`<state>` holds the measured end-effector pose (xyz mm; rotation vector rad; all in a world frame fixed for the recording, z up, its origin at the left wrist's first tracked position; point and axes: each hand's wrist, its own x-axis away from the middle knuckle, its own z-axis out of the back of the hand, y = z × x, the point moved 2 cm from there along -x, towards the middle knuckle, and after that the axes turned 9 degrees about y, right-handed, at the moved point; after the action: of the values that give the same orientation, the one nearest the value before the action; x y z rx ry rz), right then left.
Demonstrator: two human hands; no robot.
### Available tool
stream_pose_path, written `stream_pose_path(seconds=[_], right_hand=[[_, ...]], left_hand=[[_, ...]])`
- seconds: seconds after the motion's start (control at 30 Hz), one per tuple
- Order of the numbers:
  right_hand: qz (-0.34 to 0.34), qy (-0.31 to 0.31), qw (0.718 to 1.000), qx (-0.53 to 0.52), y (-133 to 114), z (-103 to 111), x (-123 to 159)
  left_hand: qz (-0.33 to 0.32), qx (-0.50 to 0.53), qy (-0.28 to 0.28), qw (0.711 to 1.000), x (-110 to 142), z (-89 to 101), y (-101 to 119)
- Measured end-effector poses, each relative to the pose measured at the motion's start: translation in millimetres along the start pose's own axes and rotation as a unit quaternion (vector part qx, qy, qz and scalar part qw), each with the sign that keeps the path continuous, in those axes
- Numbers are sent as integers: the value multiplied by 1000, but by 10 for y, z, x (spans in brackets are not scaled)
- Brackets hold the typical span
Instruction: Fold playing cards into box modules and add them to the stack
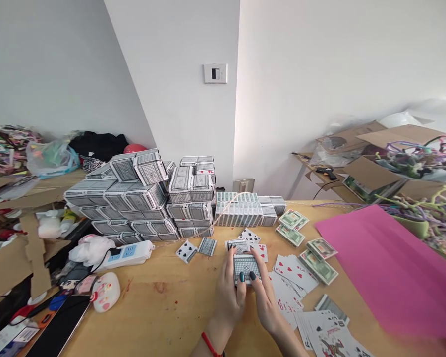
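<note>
Head view: I see the left hand (pixel 229 287) and right hand (pixel 266 298) clasped around a card deck (pixel 247 266) over the table (pixel 152 297); I judge it light, slick and apt to fan, best squeezed along its side edges.

Card deck (pixel 247 267) in hands (pixel 228 295), stacked decks (pixel 141 198) behind on table (pixel 152 317), power strip (pixel 132 254) left, loose cards (pixel 295 271) right

The head camera looks forward, down over the table (pixel 152 317).
</note>
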<state>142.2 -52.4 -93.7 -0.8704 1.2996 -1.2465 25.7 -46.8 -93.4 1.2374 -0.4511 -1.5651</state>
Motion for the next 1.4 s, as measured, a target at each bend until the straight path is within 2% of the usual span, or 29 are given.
stream_pose_path(seconds=[0.17, 0.3, 0.37, 0.43, 0.53, 0.6, 0.67, 0.73, 0.8, 0.83, 0.87, 0.93, 0.97, 1.07, 1.13, 1.23, 1.4], right_hand=[[-9, -19, 1000, -17, -45, 0, 10], [-41, -45, 998, -33, -20, -18, 57], [-58, -54, 996, -38, 26, -35, 78], [-80, -36, 994, -58, 83, -32, 70], [-112, 42, 990, -70, 156, 35, 1], [-123, 68, 988, -59, 182, 96, -51], [-148, 54, 985, -72, 206, 140, -81], [-185, 32, 976, -113, 235, 163, -87], [-205, 31, 965, -158, 255, 171, -87], [-203, 36, 962, -180, 256, 170, -89], [-196, 39, 959, -201, 249, 164, -93], [-179, 39, 955, -232, 221, 141, -97], [-173, 35, 955, -238, 203, 124, -96], [-178, 19, 952, -246, 150, 77, -71], [-190, 4, 947, -260, 127, 59, -43], [-215, -17, 940, -266, 141, 61, -6], [-279, -28, 924, -261, 270, 74, 24]], left_hand=[[0, -22, -10, 1000, -20, 7, 49], [-43, -51, -20, 998, -177, 72, 261], [-77, -49, -64, 994, -263, 91, 406], [-77, -9, -104, 992, -320, 107, 533], [-5, 104, -137, 985, -332, 138, 615], [58, 176, -147, 972, -315, 175, 569], [97, 207, -122, 966, -314, 244, 444], [124, 179, -55, 974, -342, 347, 257], [200, 129, 39, 970, -367, 464, 41], [245, 115, 64, 960, -368, 508, -54], [293, 117, 66, 947, -357, 533, -134], [328, 123, 57, 935, -315, 542, -224], [348, 144, 39, 926, -279, 519, -246], [418, 278, -54, 863, -158, 372, -246], [428, 312, -53, 846, -124, 301, -229], [403, 319, -11, 858, -163, 279, -194], [366, 340, -18, 866, -265, 358, -94]])
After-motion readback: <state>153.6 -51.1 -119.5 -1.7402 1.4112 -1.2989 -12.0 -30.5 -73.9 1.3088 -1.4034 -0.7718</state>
